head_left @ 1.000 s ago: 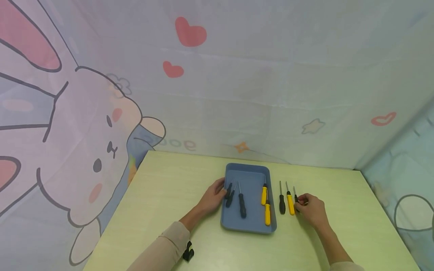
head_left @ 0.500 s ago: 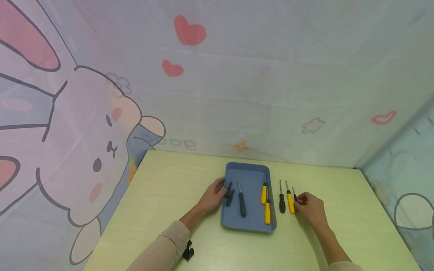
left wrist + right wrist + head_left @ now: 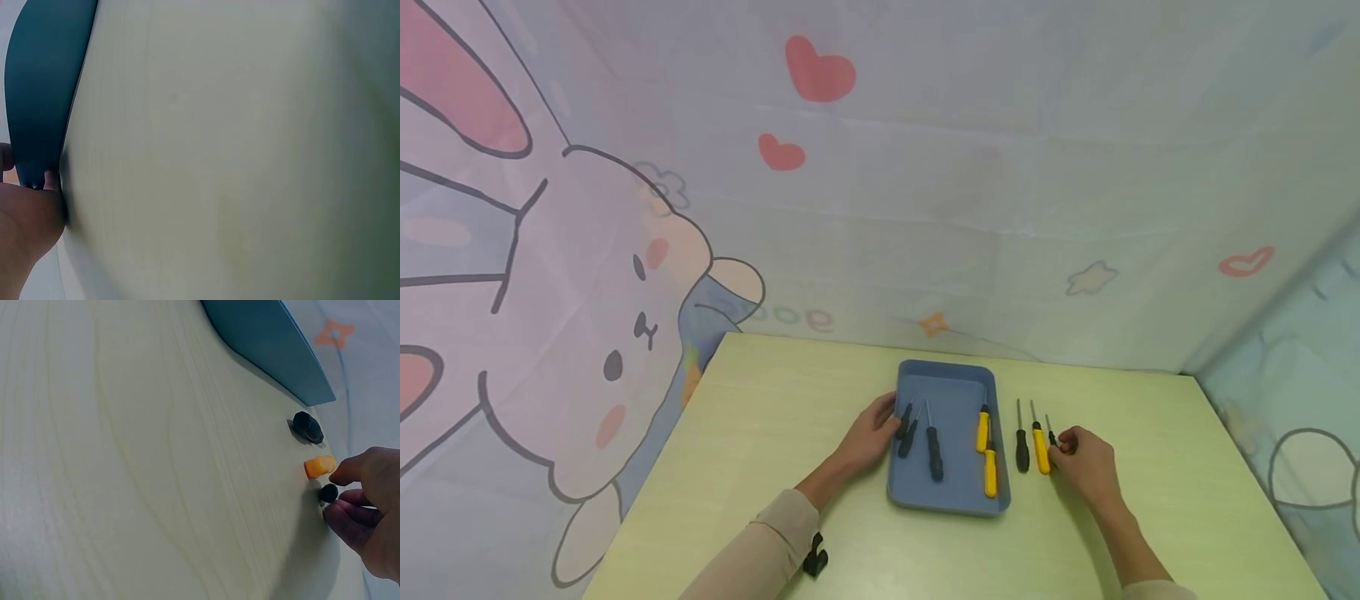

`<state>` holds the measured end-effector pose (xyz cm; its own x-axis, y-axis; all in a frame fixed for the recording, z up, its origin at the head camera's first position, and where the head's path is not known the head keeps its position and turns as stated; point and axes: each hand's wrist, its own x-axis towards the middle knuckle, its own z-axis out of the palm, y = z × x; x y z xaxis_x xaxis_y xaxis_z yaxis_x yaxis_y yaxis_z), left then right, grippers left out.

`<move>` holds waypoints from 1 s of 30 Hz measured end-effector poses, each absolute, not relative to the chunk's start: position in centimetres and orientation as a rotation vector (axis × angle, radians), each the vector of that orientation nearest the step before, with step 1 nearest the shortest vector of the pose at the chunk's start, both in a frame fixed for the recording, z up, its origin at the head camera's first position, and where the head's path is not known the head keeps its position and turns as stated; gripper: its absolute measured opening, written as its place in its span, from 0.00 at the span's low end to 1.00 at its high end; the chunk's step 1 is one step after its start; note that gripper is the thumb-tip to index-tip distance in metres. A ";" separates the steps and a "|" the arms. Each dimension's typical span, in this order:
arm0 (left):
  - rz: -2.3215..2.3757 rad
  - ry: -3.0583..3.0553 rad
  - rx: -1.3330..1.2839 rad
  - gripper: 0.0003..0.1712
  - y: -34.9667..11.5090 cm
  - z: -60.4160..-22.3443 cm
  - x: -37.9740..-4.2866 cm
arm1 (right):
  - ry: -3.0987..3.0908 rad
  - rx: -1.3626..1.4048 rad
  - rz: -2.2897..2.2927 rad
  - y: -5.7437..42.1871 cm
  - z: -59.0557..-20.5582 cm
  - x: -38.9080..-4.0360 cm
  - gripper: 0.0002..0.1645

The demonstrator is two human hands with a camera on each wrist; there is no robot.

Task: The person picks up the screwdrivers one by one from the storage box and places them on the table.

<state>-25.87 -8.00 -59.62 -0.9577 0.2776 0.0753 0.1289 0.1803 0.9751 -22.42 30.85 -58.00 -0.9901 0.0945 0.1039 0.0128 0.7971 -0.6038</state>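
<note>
My left hand (image 3: 867,435) grips the left wall of a blue-grey tray (image 3: 955,425), thumb at the rim; the left wrist view shows fingers at the tray's outer wall (image 3: 47,87). At its left side lie three black-handled screwdrivers, the longest (image 3: 935,454) nearest the middle. Two yellow-handled screwdrivers (image 3: 991,471) lie along the right side. On the table right of the tray are a black screwdriver (image 3: 1022,450) and a yellow one (image 3: 1041,450), side by side. Beside them my right hand (image 3: 1086,467) pinches a small black screwdriver (image 3: 329,493) by its handle, shaft pointing away.
A small black object (image 3: 816,557) lies on the pale wooden table (image 3: 880,550), near my left sleeve. Behind the table's far edge hangs a printed cloth (image 3: 895,217), with more cloth at both sides.
</note>
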 end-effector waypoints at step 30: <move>1.846 2.334 0.430 0.33 -8.1 -59.9 -26.0 | -2.735 -0.006 1.107 27.8 -54.0 -22.2 0.21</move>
